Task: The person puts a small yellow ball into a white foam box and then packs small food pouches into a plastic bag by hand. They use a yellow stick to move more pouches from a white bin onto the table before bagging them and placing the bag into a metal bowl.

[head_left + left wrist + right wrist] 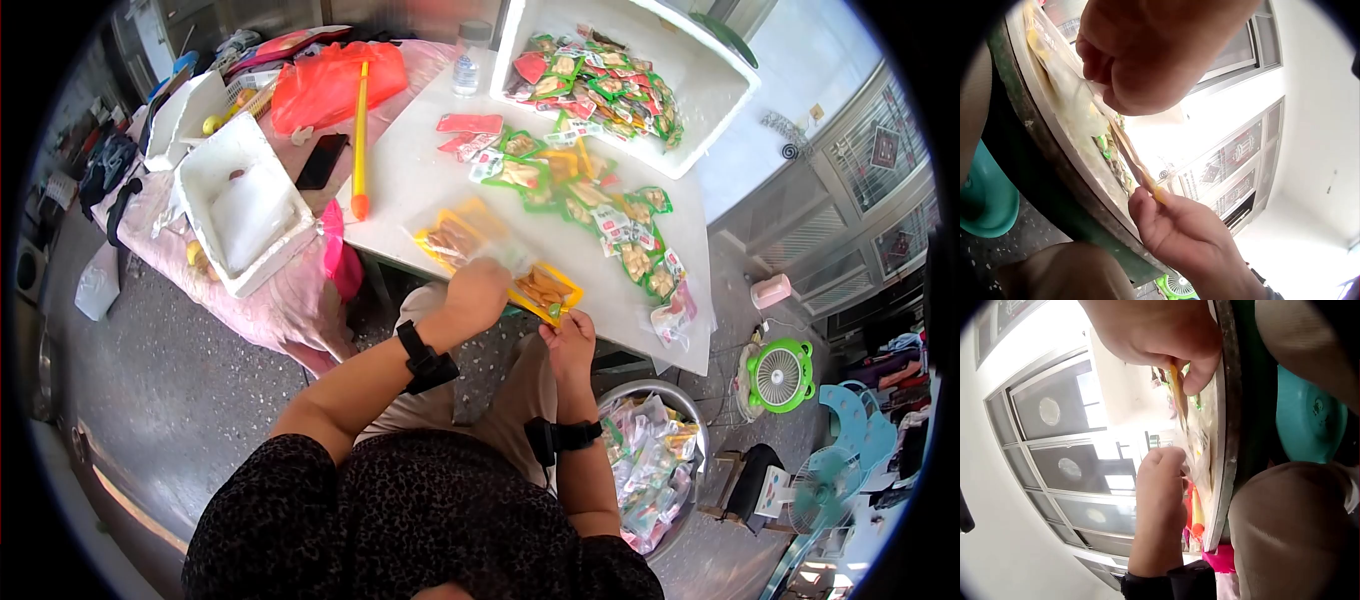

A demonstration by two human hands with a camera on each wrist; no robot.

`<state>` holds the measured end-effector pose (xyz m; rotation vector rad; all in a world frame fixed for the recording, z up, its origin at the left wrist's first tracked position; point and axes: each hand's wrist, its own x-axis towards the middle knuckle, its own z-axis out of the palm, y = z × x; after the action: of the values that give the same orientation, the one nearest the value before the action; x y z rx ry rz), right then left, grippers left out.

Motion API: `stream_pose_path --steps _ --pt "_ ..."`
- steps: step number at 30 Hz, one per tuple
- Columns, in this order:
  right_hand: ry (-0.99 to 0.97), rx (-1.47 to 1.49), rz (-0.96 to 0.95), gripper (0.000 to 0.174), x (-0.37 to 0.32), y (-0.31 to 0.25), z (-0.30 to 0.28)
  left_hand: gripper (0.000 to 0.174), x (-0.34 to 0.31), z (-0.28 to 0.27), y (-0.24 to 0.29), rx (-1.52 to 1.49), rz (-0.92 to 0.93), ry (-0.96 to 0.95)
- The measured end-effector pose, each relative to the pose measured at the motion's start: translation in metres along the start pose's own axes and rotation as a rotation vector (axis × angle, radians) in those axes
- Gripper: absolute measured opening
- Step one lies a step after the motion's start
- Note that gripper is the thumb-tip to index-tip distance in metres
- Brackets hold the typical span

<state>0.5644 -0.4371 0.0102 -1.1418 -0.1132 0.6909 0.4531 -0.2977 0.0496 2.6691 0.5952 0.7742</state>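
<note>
Dark patterned sleeves (400, 520) fill the foreground. Right grip (570, 340) pinches the near corner of a yellow packet (545, 288); left grip (478, 292) curls round its far end, at the white surface's (420, 170) near edge. Green packets (635, 262) litter it, a foam box (700, 60) behind them. Speckled floor (180, 380) lies below, with a green fan (780, 375) at right.

A makeshift food-packing spot in a home or small shop: a white desk (420, 190) is strewn with sealed snack packets (590, 205), and more fill a foam box (700, 60) on it and a metal basin (640, 388) on the speckled floor (160, 380). Household clutter sits around: a second foam box (215, 150) on a pink cloth (280, 310), a phone (322, 160), a bottle (467, 60), two small fans (782, 375). Glazed metal doors (860, 160) line the wall
</note>
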Motion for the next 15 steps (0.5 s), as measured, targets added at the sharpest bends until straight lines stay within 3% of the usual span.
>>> stream_pose_path --steps 3,7,10,13,15 --pt "-0.089 0.094 0.021 0.012 0.007 0.019 0.017 0.012 -0.001 -0.004 0.007 0.041 0.027 0.052" --pt "-0.05 -0.103 0.051 0.011 0.014 0.023 0.054 0.014 -0.007 -0.001 0.006 0.047 0.046 0.046" --pt "-0.202 -0.218 0.146 0.008 0.027 0.027 0.067 0.015 -0.011 0.002 0.002 0.033 0.066 0.072" --pt "-0.387 -0.191 0.109 0.01 0.033 0.026 0.071 0.018 -0.015 0.003 -0.002 -0.04 0.066 0.098" --pt "-0.358 -0.286 0.187 0.009 0.023 0.01 0.069 0.021 -0.02 0.005 -0.007 -0.107 0.075 0.128"
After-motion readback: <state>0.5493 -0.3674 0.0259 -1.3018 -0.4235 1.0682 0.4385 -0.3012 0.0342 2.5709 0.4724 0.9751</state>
